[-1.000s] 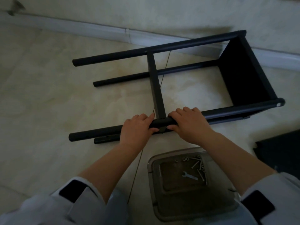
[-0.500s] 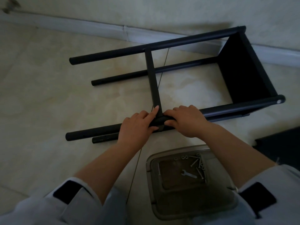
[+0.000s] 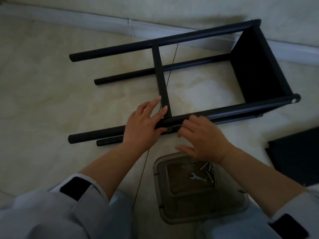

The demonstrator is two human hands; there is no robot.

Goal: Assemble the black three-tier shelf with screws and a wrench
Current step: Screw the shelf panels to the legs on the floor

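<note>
The black shelf frame lies on its side on the floor, with long poles [image 3: 233, 109] and a black end panel [image 3: 255, 66] at the right. A middle panel [image 3: 160, 69] spans the poles, seen edge-on. My left hand [image 3: 143, 121] holds the near pole at that joint, thumb under the pole and fingers stretched onto the middle panel. My right hand [image 3: 205, 140] hovers just right of the joint, fingers loosely bent, holding nothing. A small silver wrench [image 3: 198, 178] and several screws [image 3: 207, 167] lie in a tray below my right hand.
The grey plastic tray [image 3: 158, 195] sits on the floor between my knees. A loose black panel [image 3: 296, 157] lies at the right. A wall with a white baseboard [image 3: 103, 23] runs behind the frame. Pale tiled floor spreads to the left.
My right hand has let go of the near pole and drawn back toward the tray. My left hand's fingers have stretched out onto the middle panel.
</note>
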